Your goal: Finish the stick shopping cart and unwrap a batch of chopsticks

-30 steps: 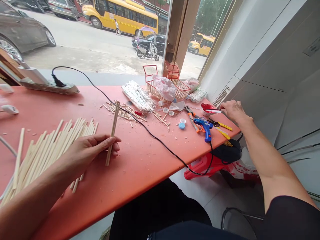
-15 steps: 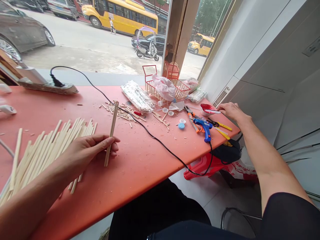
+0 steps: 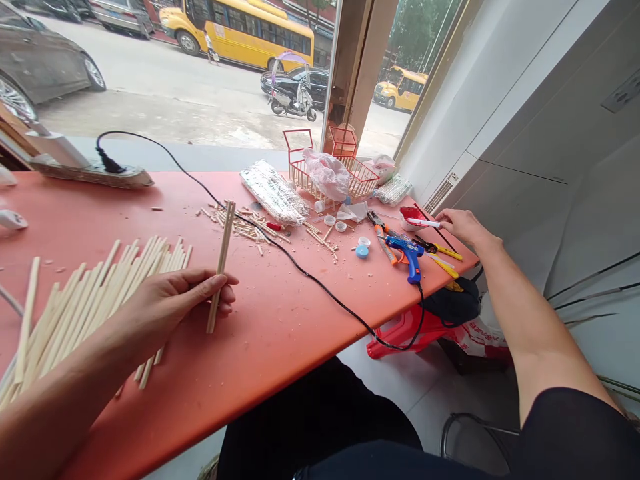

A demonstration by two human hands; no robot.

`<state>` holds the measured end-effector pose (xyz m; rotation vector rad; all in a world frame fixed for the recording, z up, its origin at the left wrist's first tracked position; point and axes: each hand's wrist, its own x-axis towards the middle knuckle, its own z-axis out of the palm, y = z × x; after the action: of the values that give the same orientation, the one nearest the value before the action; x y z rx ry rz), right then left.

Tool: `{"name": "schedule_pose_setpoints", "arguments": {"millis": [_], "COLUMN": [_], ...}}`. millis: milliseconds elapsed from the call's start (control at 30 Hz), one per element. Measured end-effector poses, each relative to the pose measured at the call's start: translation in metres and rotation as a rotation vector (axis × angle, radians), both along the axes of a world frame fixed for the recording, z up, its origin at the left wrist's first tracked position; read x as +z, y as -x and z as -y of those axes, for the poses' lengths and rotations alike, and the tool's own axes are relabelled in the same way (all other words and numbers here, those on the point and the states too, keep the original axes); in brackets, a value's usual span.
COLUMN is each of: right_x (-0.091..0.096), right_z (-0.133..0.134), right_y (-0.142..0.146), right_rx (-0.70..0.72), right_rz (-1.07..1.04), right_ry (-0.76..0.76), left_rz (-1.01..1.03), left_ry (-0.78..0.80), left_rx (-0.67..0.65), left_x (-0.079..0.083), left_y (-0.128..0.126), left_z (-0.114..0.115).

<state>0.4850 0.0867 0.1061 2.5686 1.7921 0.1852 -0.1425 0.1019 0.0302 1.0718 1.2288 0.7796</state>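
Observation:
My left hand (image 3: 187, 293) is closed around a couple of pale wooden sticks (image 3: 221, 267), held nearly upright above the table. Beside that wrist lies a large pile of similar wooden sticks (image 3: 95, 300). At the table's far right, my right hand (image 3: 465, 225) pinches the end of a thin white stick (image 3: 424, 222). The white stick's other end reaches over a small cup (image 3: 407, 225) with red paint inside. A thin dark stick (image 3: 425, 213) runs beside the cup and beneath the right fingers; whether they touch it, I cannot tell.
A blue glue gun (image 3: 411, 257) with its black cord (image 3: 310, 273), pliers (image 3: 385, 243) and bottle caps (image 3: 362, 251) lie on the orange table (image 3: 280, 353). Behind them stand a red-trimmed stick basket (image 3: 367, 177) and a wrapped bundle (image 3: 273, 193). A power strip (image 3: 95, 173) sits back left.
The view has shifted slightly. A thin dark stick now shows near the cup and my right hand. My left hand keeps its hold on the wooden sticks.

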Motion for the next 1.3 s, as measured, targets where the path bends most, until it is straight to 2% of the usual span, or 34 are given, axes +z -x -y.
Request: {"name": "schedule_pose_setpoints", "arguments": {"millis": [167,300,500,633,733,933,1033,1133,1233,1300], "right_x": [-0.018,-0.027,-0.007,0.004,0.006,0.01,0.018,0.026,0.027,0.02], "right_z": [0.02,0.03,0.009,-0.012,-0.021,-0.026,-0.019,0.003,0.037,0.058], "right_y": [-0.007,-0.009,-0.013,-0.008,-0.001,0.011,0.025,0.056,0.1,0.129], "right_rx": [-0.032,-0.04,-0.028,0.051,0.1,0.058,0.068,0.103,0.037,0.006], "right_rz": [-0.075,-0.074,0.023,0.169,0.195,0.128,0.129,0.147,0.102,0.033], "right_ry": [0.03,-0.012,-0.096,-0.047,0.0,0.053,-0.013,-0.075,0.03,0.131], "left_rz": [-0.015,-0.032,-0.043,-0.053,-0.044,-0.015,0.008,0.023,0.034,0.038], "left_ry": [-0.004,0.002,0.016,-0.005,-0.009,-0.047,-0.052,-0.043,-0.044,-0.046], "left_rx": [-0.005,0.013,0.024,0.008,0.012,-0.022,-0.036,-0.031,-0.032,-0.041], "left_x": [-0.002,0.003,0.005,0.004,0.004,-0.001,-0.003,-0.004,-0.004,-0.003], "left_y": [0.001,-0.003,-0.004,-0.004,-0.004,-0.001,0.002,0.003,0.002,0.002], "left_z": [-0.001,0.001,0.002,0.002,0.002,0.0,0.0,-0.001,-0.002,-0.002]}}
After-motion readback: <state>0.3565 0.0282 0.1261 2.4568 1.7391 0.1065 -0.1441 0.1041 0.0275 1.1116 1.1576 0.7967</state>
